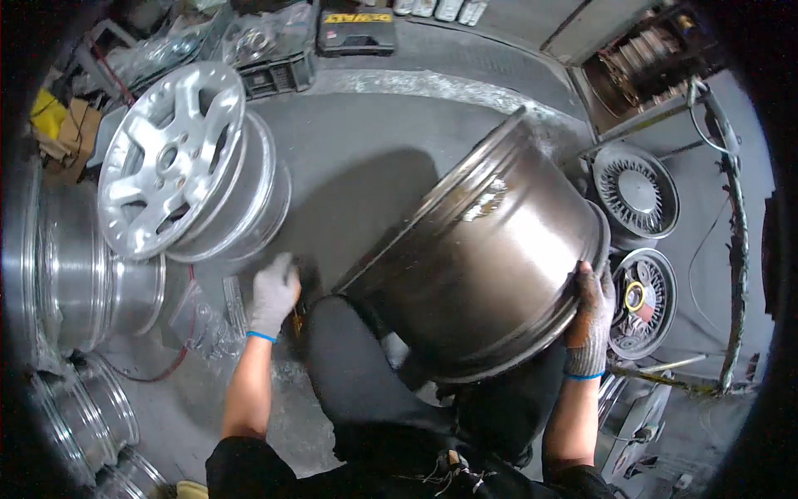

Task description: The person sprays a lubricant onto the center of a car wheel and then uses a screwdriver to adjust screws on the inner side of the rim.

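A large bronze-grey wheel rim (515,258) lies tilted across my lap and knees, its barrel facing up, with a pale scuffed patch on it. My right hand (592,312), in a soiled grey glove with a blue cuff, is wrapped round its right edge. To the left of my knee, my left hand (274,298), in a cleaner glove, is closed and apart from the rim. Beside its fingers shows a dark object with a yellowish part (298,321); whether the hand holds it is hidden. A silver spoked wheel (170,158) stands beyond that hand.
More silver rims (66,258) are stacked along the left. Two wheels with fine spokes (636,190) stand at the right by a metal frame (733,249). At the back are a black tool case (356,37) and a dark crate (270,76). A red hose (170,366) crosses the floor.
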The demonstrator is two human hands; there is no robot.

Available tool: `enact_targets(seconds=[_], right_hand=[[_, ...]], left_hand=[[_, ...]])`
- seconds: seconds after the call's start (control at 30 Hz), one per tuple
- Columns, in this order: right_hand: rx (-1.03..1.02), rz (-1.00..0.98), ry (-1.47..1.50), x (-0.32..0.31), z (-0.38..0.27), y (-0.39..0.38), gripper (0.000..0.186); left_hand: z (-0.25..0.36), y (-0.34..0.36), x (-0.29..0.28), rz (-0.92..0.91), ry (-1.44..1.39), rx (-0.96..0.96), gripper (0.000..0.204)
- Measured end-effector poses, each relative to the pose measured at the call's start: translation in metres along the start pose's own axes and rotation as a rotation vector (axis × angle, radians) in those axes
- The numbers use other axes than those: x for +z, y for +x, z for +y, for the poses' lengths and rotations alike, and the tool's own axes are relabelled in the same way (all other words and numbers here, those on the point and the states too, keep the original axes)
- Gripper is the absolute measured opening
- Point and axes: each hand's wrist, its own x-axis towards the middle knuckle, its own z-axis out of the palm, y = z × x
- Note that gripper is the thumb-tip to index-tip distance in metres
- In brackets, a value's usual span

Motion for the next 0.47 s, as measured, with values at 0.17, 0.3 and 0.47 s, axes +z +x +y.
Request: enact_targets(seconds=[0.17, 0.3, 0.47], right_hand=[[0.053, -0.052, 0.246, 0.005, 0.011, -0.006, 0.046], [0.038, -0.033, 0.393, 0.005, 0.024, -0.007, 0.045], [-0.025, -0.192, 0.674, 0.038, 0.010, 0.043, 0.041]], left_hand=[[0.176, 0.061, -0.070, -0.006, -0.681, -0.008, 0.036], [0.234, 0.061, -0.045, 0.092, -0.250, 0.130, 0.039], [0.225, 0.119, -0.004, 0.282, -0.044, -0.002, 0.048]])
